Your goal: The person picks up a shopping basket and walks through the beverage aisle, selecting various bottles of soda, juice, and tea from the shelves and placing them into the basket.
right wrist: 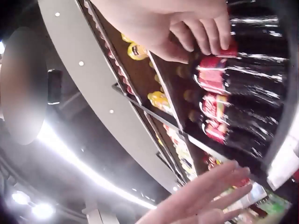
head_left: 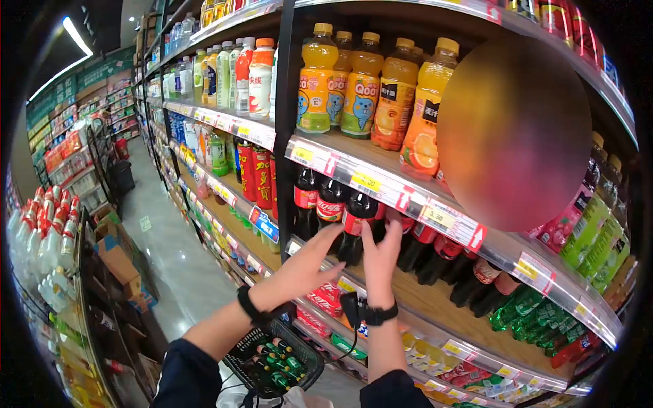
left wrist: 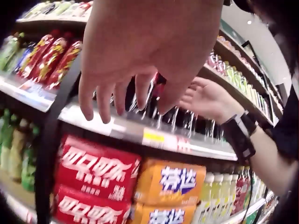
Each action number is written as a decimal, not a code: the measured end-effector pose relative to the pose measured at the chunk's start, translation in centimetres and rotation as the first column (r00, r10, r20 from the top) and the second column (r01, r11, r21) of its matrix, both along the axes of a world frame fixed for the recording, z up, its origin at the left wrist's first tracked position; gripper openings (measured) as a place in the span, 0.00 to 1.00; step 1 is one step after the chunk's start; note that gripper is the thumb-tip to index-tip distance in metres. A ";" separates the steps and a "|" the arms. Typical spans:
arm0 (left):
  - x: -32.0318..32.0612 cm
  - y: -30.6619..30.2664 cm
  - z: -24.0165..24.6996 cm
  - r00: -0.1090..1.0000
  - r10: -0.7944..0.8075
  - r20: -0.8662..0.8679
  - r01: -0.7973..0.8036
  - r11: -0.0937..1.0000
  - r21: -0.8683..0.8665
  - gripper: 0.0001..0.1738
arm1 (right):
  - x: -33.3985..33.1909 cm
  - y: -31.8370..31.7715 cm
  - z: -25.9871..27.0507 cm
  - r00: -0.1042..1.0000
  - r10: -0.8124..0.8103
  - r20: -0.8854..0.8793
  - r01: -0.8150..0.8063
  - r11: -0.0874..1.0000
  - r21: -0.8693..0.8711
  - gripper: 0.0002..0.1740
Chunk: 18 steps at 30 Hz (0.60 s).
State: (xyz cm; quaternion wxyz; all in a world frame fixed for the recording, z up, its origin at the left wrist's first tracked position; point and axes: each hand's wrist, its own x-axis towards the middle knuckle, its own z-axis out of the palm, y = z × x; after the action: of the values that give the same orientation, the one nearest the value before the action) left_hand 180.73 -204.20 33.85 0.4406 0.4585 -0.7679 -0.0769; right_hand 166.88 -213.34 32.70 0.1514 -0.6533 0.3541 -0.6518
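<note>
Dark cola bottles with red labels (head_left: 355, 216) stand in a row on the shelf below the juice bottles. The left hand (head_left: 299, 268) reaches toward them from the left, fingers spread, holding nothing. Beside it the right hand (head_left: 382, 255) is at the front of the row, its fingertips among the bottles. In the right wrist view the right hand's fingers (right wrist: 212, 35) lie against or just over a red label; whether they touch it I cannot tell. In the left wrist view the left hand (left wrist: 149, 51) hangs with fingers extended in front of the bottles.
A black basket (head_left: 235, 360) holding several small green bottles is below the arms. Juice bottles (head_left: 315, 88) line the shelf above, behind a price rail (head_left: 381, 187). Red cola packs (left wrist: 96, 170) and orange packs (left wrist: 170, 182) sit lower. An aisle (head_left: 177, 272) runs at left.
</note>
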 end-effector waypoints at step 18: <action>-3.6 -5.6 -4.5 0.903 -0.156 -0.399 0.163 0.986 -0.017 0.41 | -2.6 2.4 -1.4 0.910 0.380 0.164 -0.410 0.881 0.236 0.38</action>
State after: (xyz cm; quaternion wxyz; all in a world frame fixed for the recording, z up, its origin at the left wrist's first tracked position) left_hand 177.08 -209.85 29.38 0.5764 0.3724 -0.6961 -0.2108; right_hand 164.29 -210.98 31.26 0.3870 -0.6476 0.2884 -0.5896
